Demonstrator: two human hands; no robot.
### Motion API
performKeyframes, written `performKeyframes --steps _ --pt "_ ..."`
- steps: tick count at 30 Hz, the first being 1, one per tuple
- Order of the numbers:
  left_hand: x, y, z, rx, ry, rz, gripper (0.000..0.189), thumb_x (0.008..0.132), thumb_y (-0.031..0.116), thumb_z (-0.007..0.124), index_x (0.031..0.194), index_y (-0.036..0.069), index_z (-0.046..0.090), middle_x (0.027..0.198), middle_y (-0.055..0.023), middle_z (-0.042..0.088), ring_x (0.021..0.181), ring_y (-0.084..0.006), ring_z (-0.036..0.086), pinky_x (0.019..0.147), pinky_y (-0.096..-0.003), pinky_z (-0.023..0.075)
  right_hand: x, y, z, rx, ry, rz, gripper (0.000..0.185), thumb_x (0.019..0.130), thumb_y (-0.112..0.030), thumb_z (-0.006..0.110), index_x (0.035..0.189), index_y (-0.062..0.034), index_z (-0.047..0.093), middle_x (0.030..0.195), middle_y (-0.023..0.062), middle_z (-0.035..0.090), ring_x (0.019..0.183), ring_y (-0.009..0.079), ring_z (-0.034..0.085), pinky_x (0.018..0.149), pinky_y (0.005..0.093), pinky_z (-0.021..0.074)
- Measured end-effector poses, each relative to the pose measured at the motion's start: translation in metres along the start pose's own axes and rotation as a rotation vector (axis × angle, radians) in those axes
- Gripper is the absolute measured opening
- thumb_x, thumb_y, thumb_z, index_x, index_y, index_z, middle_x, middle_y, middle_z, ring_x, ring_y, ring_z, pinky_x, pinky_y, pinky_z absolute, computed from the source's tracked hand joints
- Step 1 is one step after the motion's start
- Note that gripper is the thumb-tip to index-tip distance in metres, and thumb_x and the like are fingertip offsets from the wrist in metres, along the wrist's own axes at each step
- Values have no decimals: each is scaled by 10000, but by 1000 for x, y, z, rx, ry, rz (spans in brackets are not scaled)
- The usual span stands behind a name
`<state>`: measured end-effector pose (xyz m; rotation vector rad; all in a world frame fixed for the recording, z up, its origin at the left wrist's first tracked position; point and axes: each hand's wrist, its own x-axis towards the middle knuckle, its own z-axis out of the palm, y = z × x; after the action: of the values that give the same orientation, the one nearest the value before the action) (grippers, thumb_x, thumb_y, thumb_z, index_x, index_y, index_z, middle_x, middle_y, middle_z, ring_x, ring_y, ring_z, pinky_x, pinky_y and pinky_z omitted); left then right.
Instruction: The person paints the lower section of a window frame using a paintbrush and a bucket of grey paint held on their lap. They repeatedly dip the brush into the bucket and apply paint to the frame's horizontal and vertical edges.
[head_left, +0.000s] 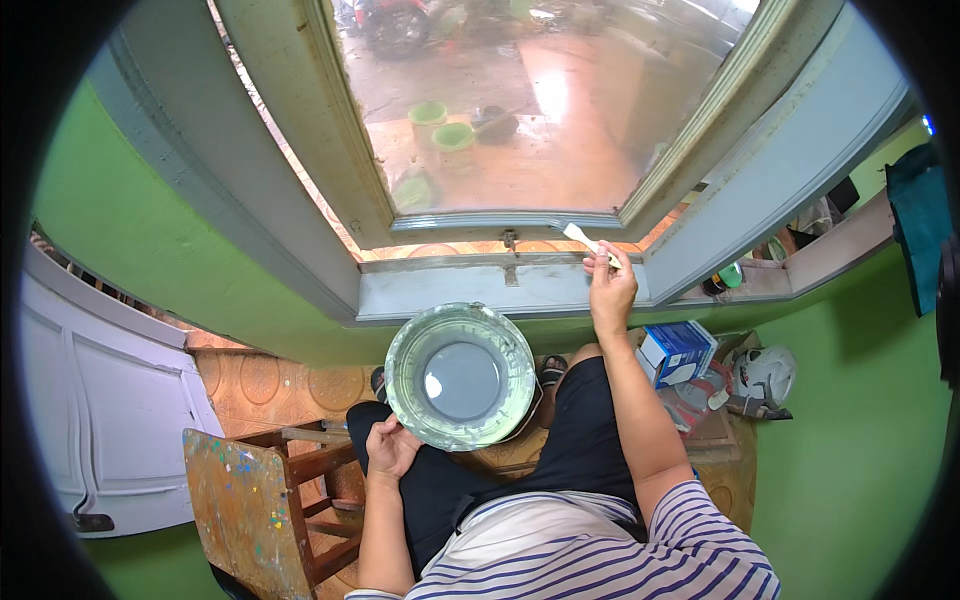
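A paintbrush (581, 236) with a pale handle is gripped in my right hand (611, 274); its bristles touch the lower rail (465, 222) of the window sash, near the right end of a wet-looking grey-blue strip below the glass. My left hand (394, 448) holds the lower left side of a paint-smeared bucket (517, 367), its fingers partly hidden under it. Grey-blue paint (465, 381) lies in the bottom of the bucket, which is above my knees. The window sill (435, 291), painted pale grey, runs between the bucket and the sash.
A paint-spotted wooden chair (240, 510) stands at the left, near a lilac door panel (135, 405). On the right are a blue box (679, 351), a white helmet (765, 375) and a green-lidded can (724, 279). Buckets (454, 136) show through the window glass.
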<state>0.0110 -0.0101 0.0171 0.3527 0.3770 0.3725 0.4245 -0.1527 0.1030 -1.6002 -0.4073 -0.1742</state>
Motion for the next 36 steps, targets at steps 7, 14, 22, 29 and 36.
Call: performKeyframes --steps 7,14,22,29,36 --pt "-2 -1 -11 -42 -29 4 362 844 286 555 1077 34 670 1335 -169 642 1296 -355 553 1152 -554 354 22 5 -45 -100 66 32 326 1052 -232 595 1185 63 633 933 154 739 812 179 735 746 309 598" --pt "-1 -2 -1 21 115 11 247 821 260 554 956 89 671 1297 -144 663 1291 -340 557 1163 -560 345 35 16 -76 -129 150 -11 299 1052 -212 589 1186 51 640 897 146 731 825 170 722 736 315 585" --pt "-2 -1 9 45 145 15 251 824 253 551 961 82 674 1299 -152 662 1288 -343 562 1162 -558 350 15 -12 -80 -420 57 -261 211 1022 -154 605 1154 2 656 1050 166 690 925 303 695 805 387 555" --pt "0 -1 -12 -65 -32 9 276 851 231 547 1026 61 676 1352 -160 640 1312 -347 552 1164 -550 358 10 -18 -76 -527 40 -393 183 1004 -105 605 1157 -14 643 1043 171 656 972 372 647 849 437 518" --pt "-1 -1 -4 14 90 20 156 842 244 542 874 122 634 1316 -157 654 1301 -367 551 1150 -581 357 13 -27 -71 -494 -3 -447 178 993 -85 613 1161 -29 628 1044 171 652 962 376 647 841 442 518"
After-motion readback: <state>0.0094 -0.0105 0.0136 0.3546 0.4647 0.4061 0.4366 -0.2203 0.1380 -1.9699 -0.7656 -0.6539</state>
